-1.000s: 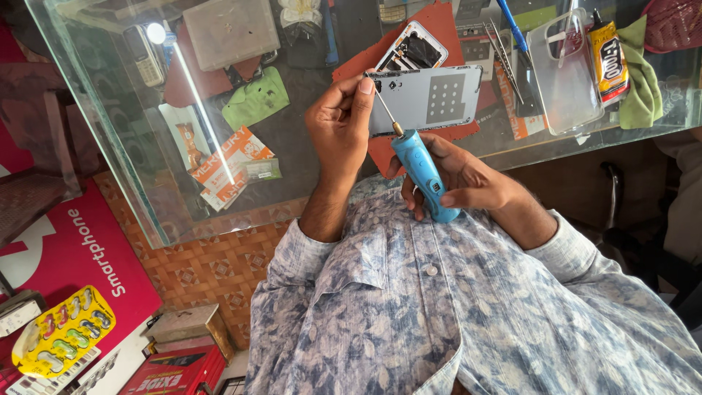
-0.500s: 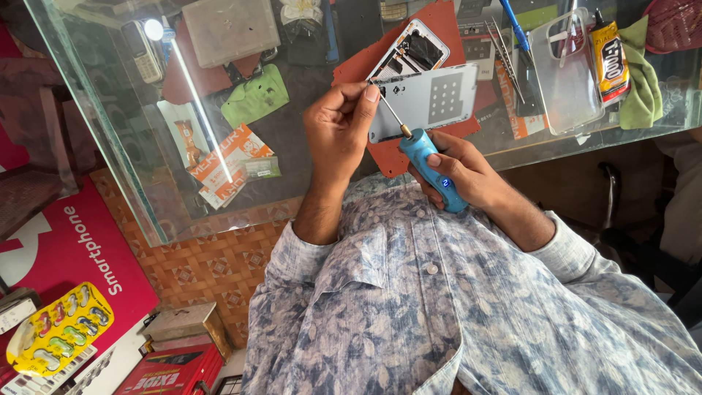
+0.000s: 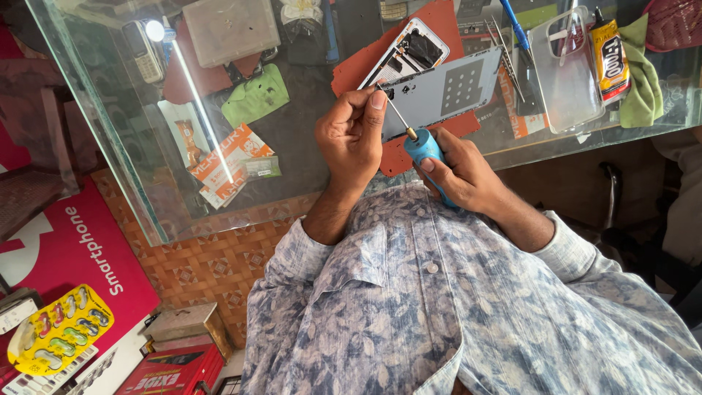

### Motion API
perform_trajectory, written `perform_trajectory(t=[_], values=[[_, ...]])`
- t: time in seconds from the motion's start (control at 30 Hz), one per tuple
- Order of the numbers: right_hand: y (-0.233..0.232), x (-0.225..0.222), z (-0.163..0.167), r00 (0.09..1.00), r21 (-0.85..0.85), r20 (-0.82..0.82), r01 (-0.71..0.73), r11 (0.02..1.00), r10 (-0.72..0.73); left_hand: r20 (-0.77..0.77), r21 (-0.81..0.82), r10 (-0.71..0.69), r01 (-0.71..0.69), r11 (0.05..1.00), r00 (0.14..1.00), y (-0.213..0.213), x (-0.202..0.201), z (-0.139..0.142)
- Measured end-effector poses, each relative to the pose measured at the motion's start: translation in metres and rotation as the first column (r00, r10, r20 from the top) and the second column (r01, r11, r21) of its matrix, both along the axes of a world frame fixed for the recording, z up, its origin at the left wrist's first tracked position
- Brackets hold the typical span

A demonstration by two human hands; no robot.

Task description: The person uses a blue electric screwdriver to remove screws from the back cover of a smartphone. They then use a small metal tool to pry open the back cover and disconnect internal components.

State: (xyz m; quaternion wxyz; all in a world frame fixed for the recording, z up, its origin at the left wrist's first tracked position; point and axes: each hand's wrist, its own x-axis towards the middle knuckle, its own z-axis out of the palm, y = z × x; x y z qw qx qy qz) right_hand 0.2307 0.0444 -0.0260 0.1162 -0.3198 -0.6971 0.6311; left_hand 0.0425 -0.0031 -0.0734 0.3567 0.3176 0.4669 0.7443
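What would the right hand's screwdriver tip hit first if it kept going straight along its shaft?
The right hand aims the blue screwdriver up-left. Its tip sits by the left hand's fingertips, at the grey phone back panel. It would likely meet those first; depth is unclear.

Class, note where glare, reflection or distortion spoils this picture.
Head view: a bright lamp reflection and a white streak glare on the glass counter; wide-lens bending at the edges; the hands, the screwdriver and the opened phone stay sharp.

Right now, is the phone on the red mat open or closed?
Open: the phone shows bare inner parts, and its grey back cover lies detached, overlapping it, on the red mat.
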Motion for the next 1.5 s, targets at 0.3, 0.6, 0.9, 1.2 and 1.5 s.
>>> perform_trajectory(t=[0.3,0.6,0.9,1.2,1.5], values=[[-0.006,0.002,-0.009,0.999,0.259,0.046,0.015,0.966,-0.028,0.004,-0.005,0.064,-0.064,0.998,0.998,-0.003,0.011,0.001],[-0.010,-0.001,-0.012,0.997,0.404,0.063,0.020,0.914,-0.049,0.063,0.010,0.064,-0.065,0.998,0.996,-0.002,0.018,-0.002],[0.004,0.007,-0.011,0.961,-0.404,-0.275,-0.081,0.911,-0.037,0.158,0.036,-0.045,0.040,0.999,0.986,0.003,0.006,-0.003],[0.004,0.007,-0.015,0.968,-0.545,-0.220,-0.018,0.838,-0.122,0.133,0.012,-0.028,0.026,1.000,0.991,0.004,0.006,0.000],[0.005,0.008,-0.010,0.963,-0.446,-0.267,-0.099,0.889,-0.027,0.113,0.016,-0.008,0.006,1.000,0.994,0.004,0.006,-0.005]])
